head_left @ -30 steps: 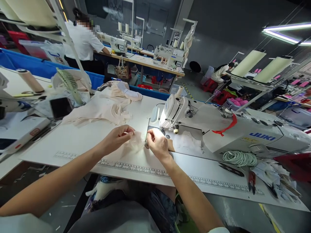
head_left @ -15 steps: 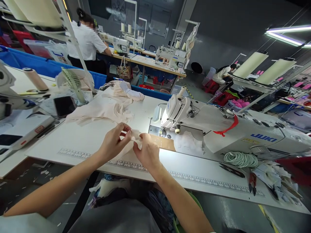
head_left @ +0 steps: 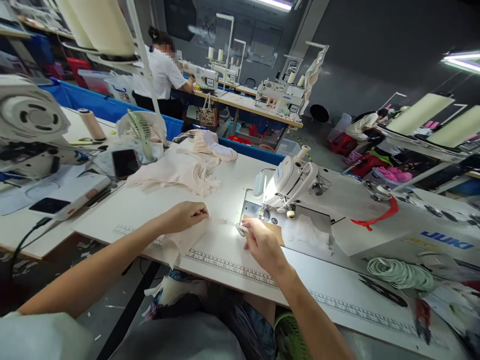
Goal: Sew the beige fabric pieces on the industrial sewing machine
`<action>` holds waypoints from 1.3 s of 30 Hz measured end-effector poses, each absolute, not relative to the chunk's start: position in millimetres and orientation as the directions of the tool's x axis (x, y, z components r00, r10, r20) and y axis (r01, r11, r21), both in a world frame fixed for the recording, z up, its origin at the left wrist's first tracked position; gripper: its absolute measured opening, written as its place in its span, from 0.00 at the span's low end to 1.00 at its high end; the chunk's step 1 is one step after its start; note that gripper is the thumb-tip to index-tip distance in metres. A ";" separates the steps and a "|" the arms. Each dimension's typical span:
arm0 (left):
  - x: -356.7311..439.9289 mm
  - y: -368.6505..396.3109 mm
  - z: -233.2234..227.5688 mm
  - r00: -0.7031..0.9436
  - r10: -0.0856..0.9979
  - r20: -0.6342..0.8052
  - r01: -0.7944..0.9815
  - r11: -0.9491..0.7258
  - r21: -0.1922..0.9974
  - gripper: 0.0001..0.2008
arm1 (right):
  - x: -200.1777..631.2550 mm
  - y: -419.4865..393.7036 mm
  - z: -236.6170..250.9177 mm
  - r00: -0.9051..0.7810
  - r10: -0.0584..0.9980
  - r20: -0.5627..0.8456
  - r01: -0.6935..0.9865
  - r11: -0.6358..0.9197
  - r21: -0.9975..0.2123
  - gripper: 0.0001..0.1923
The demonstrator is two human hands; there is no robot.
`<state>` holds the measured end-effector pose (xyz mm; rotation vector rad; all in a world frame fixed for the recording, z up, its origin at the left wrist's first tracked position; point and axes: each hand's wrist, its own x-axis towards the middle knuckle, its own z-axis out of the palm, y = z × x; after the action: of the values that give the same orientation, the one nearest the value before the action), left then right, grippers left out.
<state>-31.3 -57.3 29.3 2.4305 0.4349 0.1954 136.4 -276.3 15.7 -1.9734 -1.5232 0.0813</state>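
Note:
A pale, thin piece of fabric lies stretched on the white sewing table in front of me. My left hand pinches its left end, and some cloth hangs over the table's front edge below that hand. My right hand pinches the right end close to the lit needle plate of the white Juki sewing machine. The fabric lies just left of the needle area, not under it.
A heap of pale fabric pieces lies behind my left hand, with a small fan and a phone further left. A coiled cord and snips lie at the right. Other people work at sewing tables behind.
My hands were close together on the bunched fabric; they have now moved apart and drawn it flat on the table. The view has shifted so the machine sits further right.

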 end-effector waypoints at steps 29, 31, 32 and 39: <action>-28.1 -53.6 59.2 0.847 0.398 0.352 0.200 -0.852 0.483 0.12 | 190.7 -306.9 -1.0 0.152 0.899 0.412 0.985 -0.103 -0.139 0.26; -16.4 -66.7 42.8 0.959 0.242 0.149 0.136 -0.851 0.508 0.15 | 189.1 -307.6 0.0 0.153 0.920 0.360 0.987 -0.121 -0.110 0.26; -9.2 -67.0 34.2 0.975 0.205 0.084 0.135 -0.852 0.505 0.16 | 187.3 -308.3 0.8 0.160 0.927 0.340 0.986 -0.135 -0.096 0.25; 27.6 -34.6 36.5 0.977 0.209 0.044 0.174 -0.897 0.406 0.15 | 161.4 -312.1 3.1 0.189 0.933 0.306 0.981 -0.193 -0.015 0.21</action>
<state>27.6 -34.6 36.5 2.7132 0.2746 0.1205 161.4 -312.1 3.1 -2.2528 -1.8477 -0.3387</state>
